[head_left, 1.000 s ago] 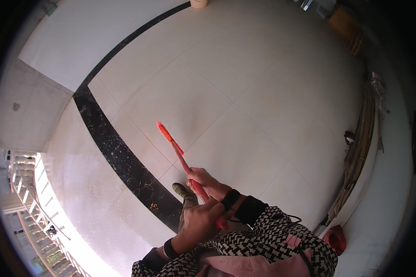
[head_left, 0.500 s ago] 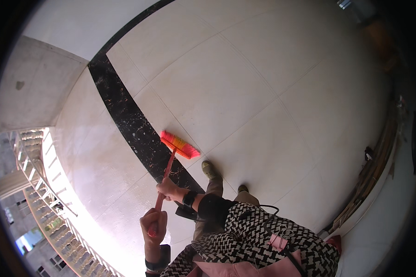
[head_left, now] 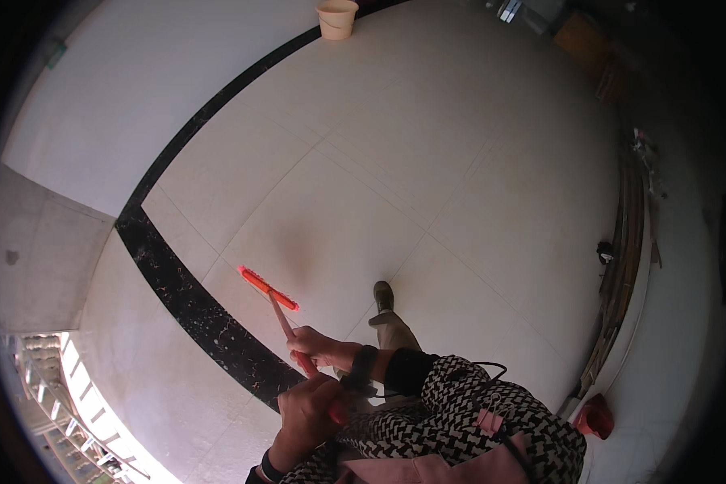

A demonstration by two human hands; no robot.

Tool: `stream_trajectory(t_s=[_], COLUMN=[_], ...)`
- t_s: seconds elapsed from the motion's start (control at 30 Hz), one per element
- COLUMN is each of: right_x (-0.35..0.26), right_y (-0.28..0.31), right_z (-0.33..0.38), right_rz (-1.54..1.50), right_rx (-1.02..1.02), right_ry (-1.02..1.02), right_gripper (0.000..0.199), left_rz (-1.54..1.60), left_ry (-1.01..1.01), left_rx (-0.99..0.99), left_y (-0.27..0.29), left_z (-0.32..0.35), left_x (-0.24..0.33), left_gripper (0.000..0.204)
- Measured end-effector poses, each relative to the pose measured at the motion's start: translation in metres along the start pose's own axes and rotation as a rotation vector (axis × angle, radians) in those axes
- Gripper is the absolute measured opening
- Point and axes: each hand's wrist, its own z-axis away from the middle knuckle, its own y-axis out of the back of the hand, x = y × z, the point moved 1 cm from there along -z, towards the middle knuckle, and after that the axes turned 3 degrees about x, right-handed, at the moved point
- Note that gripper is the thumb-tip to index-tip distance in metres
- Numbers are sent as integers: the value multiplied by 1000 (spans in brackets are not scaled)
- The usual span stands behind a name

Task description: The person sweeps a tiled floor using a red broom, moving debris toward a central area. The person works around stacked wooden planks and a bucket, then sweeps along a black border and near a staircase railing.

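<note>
Both hands grip the reddish handle of a broom (head_left: 268, 289) with a pink and orange head. My right hand (head_left: 315, 345) is wrapped round the shaft, closer to the head. Nearer my body, my left hand (head_left: 308, 410) closes on the handle's top end, with the red tip showing beside it. The broom head is over the pale tiled floor (head_left: 427, 161), just right of the black stone strip (head_left: 194, 310); whether its bristles touch the floor I cannot tell. One dark shoe (head_left: 384, 297) shows ahead of my body.
A cream bucket (head_left: 336, 20) stands by the far wall. Long wooden strips (head_left: 621, 274) lie along the right wall, and a red container (head_left: 594, 417) sits near me on the right. Balcony railings (head_left: 64, 411) are at the lower left, below a grey pillar (head_left: 48, 250).
The view has shifted forward, bringing the bucket into sight. The broom head has moved off the black strip's edge onto the tiles and tilted, and my hands are closer together along the handle.
</note>
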Motion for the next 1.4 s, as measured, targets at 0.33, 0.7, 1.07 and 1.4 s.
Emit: stream_trajectory(t_s=[0.33, 0.7, 1.07, 1.4], right_x=[-280, -424, -245, -375], right_y=[333, 412, 98, 199], right_z=[48, -99, -139, -132], right_rz=[-163, 124, 90, 351], right_rx=[719, 694, -380, 417], right_ry=[548, 379, 202, 199], right_gripper=[16, 31, 31, 49], left_rz=[466, 554, -270, 352], left_ry=[-444, -33, 424, -17], left_rx=[-34, 86, 100, 295], left_y=[-135, -159, -8, -10], left_z=[-348, -522, -369, -376], left_x=[1, -102, -68, -93], left_gripper=[17, 12, 37, 18])
